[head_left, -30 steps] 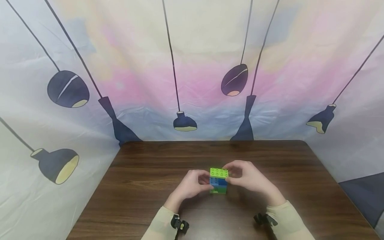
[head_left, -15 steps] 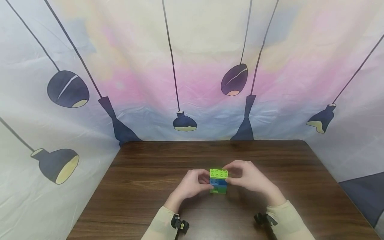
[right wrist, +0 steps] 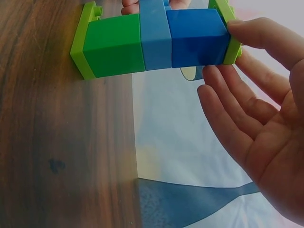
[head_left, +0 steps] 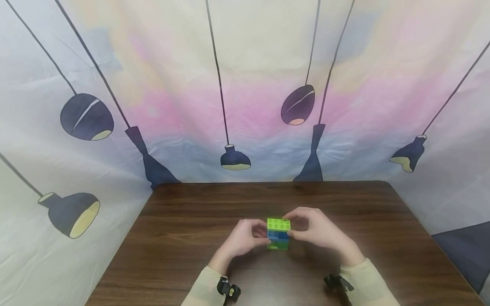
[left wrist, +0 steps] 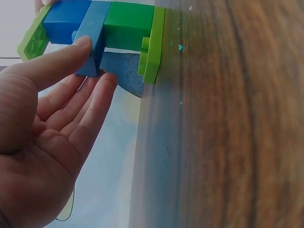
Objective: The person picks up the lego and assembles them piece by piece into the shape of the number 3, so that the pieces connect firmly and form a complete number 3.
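Observation:
A stack of toy building bricks stands upright on the table, near the middle of the head view. On top is a thin lime brick [head_left: 278,224], above a dark blue brick [right wrist: 199,38]. A light blue brick [left wrist: 96,21] comes below that and juts out to the left. Lower down are a green brick [right wrist: 114,47] and a thin lime base brick [right wrist: 81,50]. My left hand [head_left: 246,236] pinches the jutting end of the light blue brick between thumb and fingers. With thumb and fingertips, my right hand [head_left: 319,229] holds the top lime brick at its right end.
The dark wooden table [head_left: 172,255] reaches back to a printed cloth backdrop [head_left: 260,119] with painted lamps. Black wrist mounts [head_left: 229,290] sit on both cuffed sleeves. Tiny turquoise specks [left wrist: 180,47] lie on the tabletop beside the stack.
The top lime brick sits very slightly lower on the stack than one second ago. Both hands keep their grip. The whole head view has shifted a little.

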The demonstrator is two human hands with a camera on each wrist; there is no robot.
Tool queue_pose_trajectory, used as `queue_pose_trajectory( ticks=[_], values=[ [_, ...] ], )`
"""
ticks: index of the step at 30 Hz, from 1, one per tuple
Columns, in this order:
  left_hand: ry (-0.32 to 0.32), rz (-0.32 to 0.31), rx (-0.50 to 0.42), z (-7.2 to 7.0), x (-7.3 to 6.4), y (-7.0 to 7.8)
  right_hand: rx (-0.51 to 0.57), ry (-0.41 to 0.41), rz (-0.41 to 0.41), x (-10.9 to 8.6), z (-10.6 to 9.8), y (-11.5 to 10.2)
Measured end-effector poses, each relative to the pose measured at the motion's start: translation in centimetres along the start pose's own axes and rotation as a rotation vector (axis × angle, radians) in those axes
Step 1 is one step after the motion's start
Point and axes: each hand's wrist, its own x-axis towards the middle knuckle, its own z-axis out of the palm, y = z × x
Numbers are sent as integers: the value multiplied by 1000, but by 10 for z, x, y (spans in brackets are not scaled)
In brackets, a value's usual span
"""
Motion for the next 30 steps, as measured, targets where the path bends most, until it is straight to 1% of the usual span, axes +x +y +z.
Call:
queue_pose_trajectory(
  ticks=[8,11,15,19,30],
  values=[
    [1,10,2,1,-1,-3,21,-7,-10,-1,0,2],
    [5,7,0,1,0,-2,32,-7,0,-1,0,2],
    [5,-8,-12,1,0,-2,12,7,14,0,0,1],
    [2,-16,-31,0,-1,-1,-23,22,9,0,-1,0],
    [-22,1,-61,-3,-2,-3,-32,26,24,0,-2,0]
  ],
)
